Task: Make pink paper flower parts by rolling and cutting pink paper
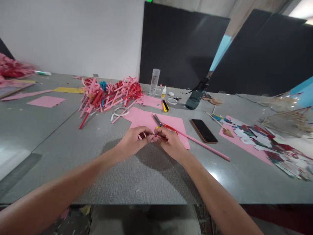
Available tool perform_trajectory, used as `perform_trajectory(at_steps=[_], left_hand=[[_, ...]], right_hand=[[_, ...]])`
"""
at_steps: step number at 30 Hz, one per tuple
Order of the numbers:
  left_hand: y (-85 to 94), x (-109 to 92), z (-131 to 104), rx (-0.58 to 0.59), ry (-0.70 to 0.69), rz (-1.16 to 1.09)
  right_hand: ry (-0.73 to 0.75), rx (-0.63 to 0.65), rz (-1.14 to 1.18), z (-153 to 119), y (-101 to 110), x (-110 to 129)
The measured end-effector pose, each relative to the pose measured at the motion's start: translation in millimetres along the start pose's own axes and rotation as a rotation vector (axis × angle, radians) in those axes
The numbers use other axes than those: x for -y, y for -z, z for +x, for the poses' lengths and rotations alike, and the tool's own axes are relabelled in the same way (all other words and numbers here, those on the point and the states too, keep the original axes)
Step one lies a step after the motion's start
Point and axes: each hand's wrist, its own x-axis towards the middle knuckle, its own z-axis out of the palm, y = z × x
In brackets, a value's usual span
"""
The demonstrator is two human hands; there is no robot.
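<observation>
My left hand [134,139] and my right hand [171,142] meet above the table near its middle, fingertips pinched together. Between them is a tiny whitish and pink piece, mostly covered by the fingers, whose kind I cannot make out. Just beyond the fingers, scissors [157,119] with dark blades and red handles lie on a pink paper sheet [179,125]. A long, thin pink paper stick [207,148] slants out to the right from behind my right hand.
Curled pink and red paper strips [114,93] are heaped at left. Behind the sheet are a yellow cutter [165,106], tape roll [172,101], glue bottle [163,92], clear cylinder [155,81] and dark bottle [195,98]. A phone [204,130] and paper scraps [259,138] lie right.
</observation>
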Motion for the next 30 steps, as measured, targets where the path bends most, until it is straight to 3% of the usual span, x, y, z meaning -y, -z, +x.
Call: perform_trajectory(at_steps=[13, 30], left_hand=[[-9.3, 11, 2, 0.099, 0.108, -0.342], [-3.7, 0, 1, 0.125, 0.071, -0.305]], right_hand=[[-0.132, 0.143, 0.277, -3, 2, 8], [-0.078, 0.194, 0.400, -3, 0, 6]])
